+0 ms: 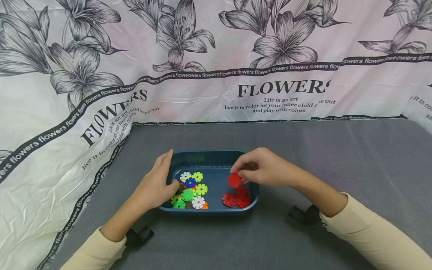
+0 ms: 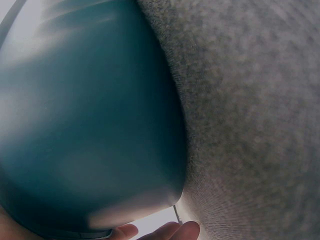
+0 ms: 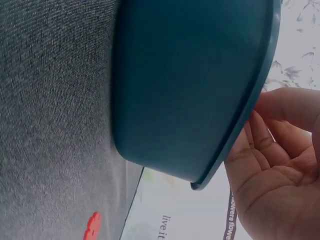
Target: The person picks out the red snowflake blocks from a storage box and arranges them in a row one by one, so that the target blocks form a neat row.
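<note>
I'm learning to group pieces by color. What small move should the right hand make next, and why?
I would probably lower the red disc onto the red pile and let go: the right hand pinches it close to those matching pieces at the right end of the tray, while other-colored discs lie grouped at the left end, which the left hand holds.

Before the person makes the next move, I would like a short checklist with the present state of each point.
1. Right hand holds red disc: ok, pinched.
2. Left hand on tray: ok, at its left end.
3. Red pile all red: ok, as far as visible.
4. Mixed pile apart from red pile: ok, with a gap between.
5. Red disc set down: not ok, fingers hold it.
6. Every piece inside tray: cannot tell; the right wrist view shows a red shape outside.
</note>
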Action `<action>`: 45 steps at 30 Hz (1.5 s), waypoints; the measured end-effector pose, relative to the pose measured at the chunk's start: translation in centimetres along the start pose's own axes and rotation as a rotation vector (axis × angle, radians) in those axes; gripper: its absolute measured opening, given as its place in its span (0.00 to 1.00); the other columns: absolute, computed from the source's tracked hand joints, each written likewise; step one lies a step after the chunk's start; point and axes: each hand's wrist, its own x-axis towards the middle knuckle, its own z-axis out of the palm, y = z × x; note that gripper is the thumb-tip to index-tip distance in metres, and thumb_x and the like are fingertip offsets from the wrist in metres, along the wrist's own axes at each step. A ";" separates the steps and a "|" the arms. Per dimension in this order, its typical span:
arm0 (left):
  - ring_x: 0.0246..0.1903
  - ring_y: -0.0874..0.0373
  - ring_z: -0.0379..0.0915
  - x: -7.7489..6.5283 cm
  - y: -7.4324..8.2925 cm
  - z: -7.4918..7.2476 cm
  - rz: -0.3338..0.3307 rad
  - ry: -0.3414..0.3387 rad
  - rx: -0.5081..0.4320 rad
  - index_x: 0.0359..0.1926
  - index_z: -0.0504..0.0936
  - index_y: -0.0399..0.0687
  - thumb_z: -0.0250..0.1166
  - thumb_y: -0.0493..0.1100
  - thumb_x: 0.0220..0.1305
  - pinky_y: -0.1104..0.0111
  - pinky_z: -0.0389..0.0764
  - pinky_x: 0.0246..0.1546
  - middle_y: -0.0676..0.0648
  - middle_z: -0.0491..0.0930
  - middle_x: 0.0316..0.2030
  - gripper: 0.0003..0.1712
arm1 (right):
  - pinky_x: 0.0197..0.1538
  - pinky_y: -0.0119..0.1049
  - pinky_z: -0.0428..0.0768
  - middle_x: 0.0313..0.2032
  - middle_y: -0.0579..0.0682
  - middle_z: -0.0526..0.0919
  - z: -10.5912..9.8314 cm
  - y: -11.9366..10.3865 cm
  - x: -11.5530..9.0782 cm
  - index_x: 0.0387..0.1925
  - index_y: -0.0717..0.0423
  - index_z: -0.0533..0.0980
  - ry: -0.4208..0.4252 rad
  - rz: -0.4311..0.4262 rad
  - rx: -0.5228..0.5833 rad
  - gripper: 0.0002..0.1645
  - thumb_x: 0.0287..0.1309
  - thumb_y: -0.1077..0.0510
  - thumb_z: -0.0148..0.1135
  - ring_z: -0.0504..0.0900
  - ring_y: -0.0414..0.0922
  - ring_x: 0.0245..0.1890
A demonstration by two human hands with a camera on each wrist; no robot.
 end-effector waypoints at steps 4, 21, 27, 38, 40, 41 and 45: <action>0.55 0.37 0.70 0.0 0.0 0.0 0.003 -0.004 0.001 0.80 0.42 0.40 0.61 0.40 0.64 0.46 0.76 0.47 0.34 0.47 0.75 0.51 | 0.42 0.36 0.84 0.39 0.50 0.86 -0.4 0.1 -0.3 0.45 0.62 0.84 0.008 -0.005 0.000 0.11 0.63 0.70 0.63 0.87 0.50 0.34; 0.54 0.38 0.71 0.0 -0.1 0.1 -0.004 -0.005 0.001 0.80 0.42 0.41 0.61 0.40 0.64 0.49 0.76 0.44 0.35 0.47 0.76 0.51 | 0.40 0.44 0.85 0.36 0.52 0.87 -2.4 1.2 -2.2 0.42 0.64 0.84 0.086 0.022 0.075 0.08 0.62 0.70 0.64 0.87 0.53 0.33; 0.52 0.39 0.72 0.0 -0.1 0.0 -0.002 -0.007 0.002 0.80 0.42 0.41 0.61 0.40 0.64 0.49 0.76 0.42 0.35 0.47 0.76 0.51 | 0.40 0.42 0.85 0.37 0.55 0.87 -3.4 2.1 -2.9 0.41 0.65 0.84 0.133 0.091 0.098 0.08 0.62 0.70 0.64 0.87 0.56 0.34; 0.53 0.39 0.71 0.1 0.0 0.1 -0.011 -0.015 0.000 0.80 0.41 0.41 0.61 0.41 0.64 0.50 0.75 0.42 0.35 0.46 0.76 0.51 | 0.43 0.46 0.84 0.34 0.55 0.87 -5.7 4.0 -4.0 0.42 0.65 0.84 0.214 0.264 0.050 0.08 0.61 0.68 0.65 0.87 0.56 0.34; 0.52 0.39 0.71 0.1 0.0 0.1 -0.013 -0.014 0.002 0.80 0.42 0.41 0.61 0.40 0.64 0.51 0.75 0.41 0.35 0.46 0.76 0.51 | 0.43 0.47 0.84 0.34 0.55 0.87 -6.2 4.2 -4.2 0.42 0.64 0.84 0.223 0.305 0.031 0.08 0.62 0.67 0.64 0.87 0.57 0.34; 0.51 0.39 0.71 0.1 -0.1 0.1 -0.015 -0.014 0.003 0.80 0.41 0.42 0.61 0.40 0.64 0.51 0.75 0.41 0.35 0.46 0.76 0.51 | 0.43 0.47 0.84 0.33 0.55 0.87 -6.4 4.3 -4.2 0.42 0.64 0.84 0.227 0.323 0.021 0.08 0.62 0.67 0.64 0.87 0.56 0.34; 0.54 0.38 0.71 0.0 0.0 0.0 -0.018 -0.009 0.002 0.80 0.41 0.42 0.60 0.40 0.64 0.48 0.76 0.43 0.35 0.46 0.76 0.51 | 0.42 0.44 0.84 0.33 0.55 0.87 -7.2 4.8 -4.5 0.43 0.66 0.83 0.234 0.367 -0.007 0.09 0.61 0.67 0.64 0.87 0.52 0.33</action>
